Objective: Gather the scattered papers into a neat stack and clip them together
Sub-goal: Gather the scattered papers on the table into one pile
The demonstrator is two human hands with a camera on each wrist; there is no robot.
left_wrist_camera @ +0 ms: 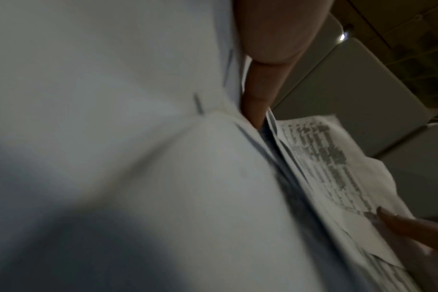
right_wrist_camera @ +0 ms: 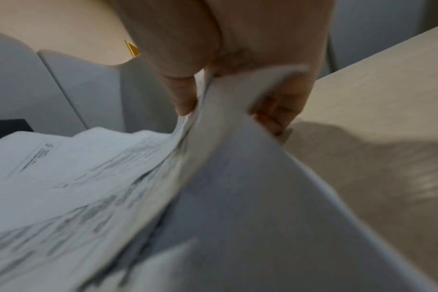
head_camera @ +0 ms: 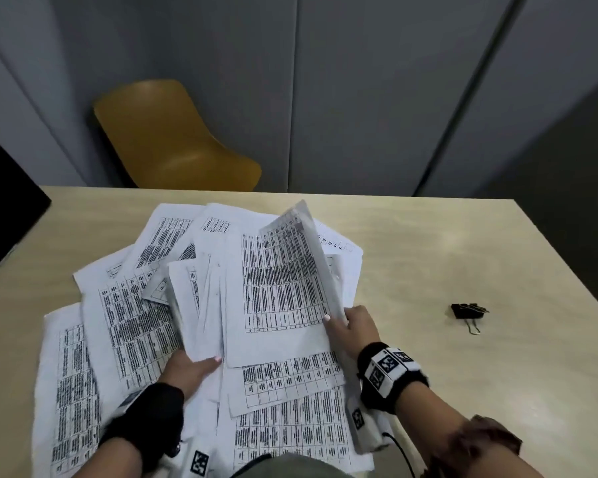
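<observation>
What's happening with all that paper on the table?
A person is gathering printed sheets. The right hand pinches the edge of a lifted sheet, while the left hand holds a tilted bundle. Many more papers lie fanned across the table. A black binder clip sits untouched to the right, so nothing is clipped yet.

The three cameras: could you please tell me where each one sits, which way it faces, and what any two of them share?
Head: worn on the head, looking forward and down at the table, the printed papers, the binder clip and a yellow chair; both forearms, left hand and right hand show.
Left wrist: close under lifted sheets, blurred; a finger shows.
Right wrist: along the hand; thumb and fingers pinch a sheet edge, the table beyond.
Shared: head and right wrist both show that grip on the papers.
</observation>
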